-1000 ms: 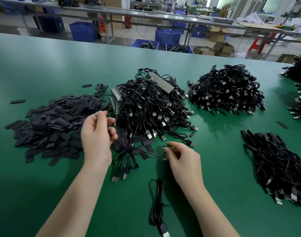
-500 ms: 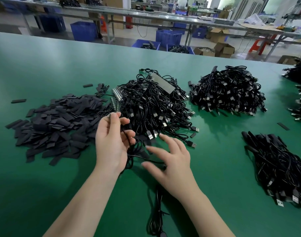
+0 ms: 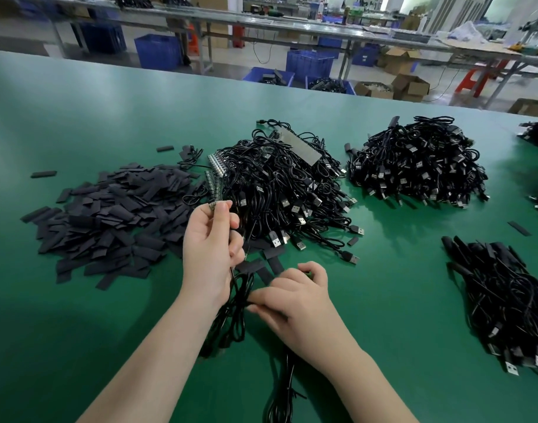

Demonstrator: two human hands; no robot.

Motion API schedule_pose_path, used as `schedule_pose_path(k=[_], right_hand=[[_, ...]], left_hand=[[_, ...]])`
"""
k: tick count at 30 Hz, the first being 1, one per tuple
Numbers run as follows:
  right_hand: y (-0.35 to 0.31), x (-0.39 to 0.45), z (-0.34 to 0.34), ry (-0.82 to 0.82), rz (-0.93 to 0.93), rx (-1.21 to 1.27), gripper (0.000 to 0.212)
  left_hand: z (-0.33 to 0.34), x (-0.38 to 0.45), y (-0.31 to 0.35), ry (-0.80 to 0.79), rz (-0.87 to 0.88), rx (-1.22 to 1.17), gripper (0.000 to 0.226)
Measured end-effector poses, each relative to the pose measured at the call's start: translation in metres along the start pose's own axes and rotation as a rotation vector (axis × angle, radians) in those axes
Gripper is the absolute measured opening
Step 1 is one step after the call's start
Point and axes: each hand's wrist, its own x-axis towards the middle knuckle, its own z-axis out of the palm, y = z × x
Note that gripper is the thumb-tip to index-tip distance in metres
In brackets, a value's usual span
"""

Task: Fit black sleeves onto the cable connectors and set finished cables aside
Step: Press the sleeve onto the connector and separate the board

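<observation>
Green worktop [image 3: 78, 117] carries the cable heap [image 3: 279, 190] mid-table, sleeves [image 3: 109, 227] toward its left edge; my left hand [image 3: 209, 248] pinches a connector [image 3: 212, 206]; my right hand [image 3: 295, 300] pinches a cable [image 3: 234, 315] near the front edge.

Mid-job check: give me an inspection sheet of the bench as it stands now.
Surface: green table.
Job's things: sleeve pile at left; central cable pile; cable heaps at far right and near right.
Clutter: stray sleeves lie loose on the table.
Grippers: left hand pinches a small connector part; right hand grips a cable bundle.
Cables: another coiled cable at the near edge.
Surroundings: blue crates, cardboard boxes, benches behind.
</observation>
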Motion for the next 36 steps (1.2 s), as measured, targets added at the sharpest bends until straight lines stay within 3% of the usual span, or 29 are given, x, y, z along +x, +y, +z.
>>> schedule_pose_path(k=[7, 14, 22, 30, 36], right_hand=[[-0.008, 0.0, -0.002, 0.063, 0.157, 0.055, 0.019], [-0.001, 0.002, -0.004, -0.02, 0.098, 0.128, 0.011], [-0.005, 0.004, -0.008, -0.118, 0.061, 0.163, 0.015], [-0.011, 0.002, -0.002, 0.014, -0.005, 0.036, 0.019], [-0.02, 0.004, -0.001, -0.185, 0.01, 0.142, 0.006]], left_hand=[[-0.002, 0.002, -0.007, -0.023, -0.033, 0.031, 0.015], [0.0, -0.001, -0.013, -0.155, -0.078, 0.12, 0.015], [-0.007, 0.012, -0.006, -0.059, -0.11, -0.019, 0.014], [0.001, -0.004, -0.019, -0.304, -0.141, 0.181, 0.015], [-0.003, -0.004, -0.022, -0.397, -0.2, 0.258, 0.018]])
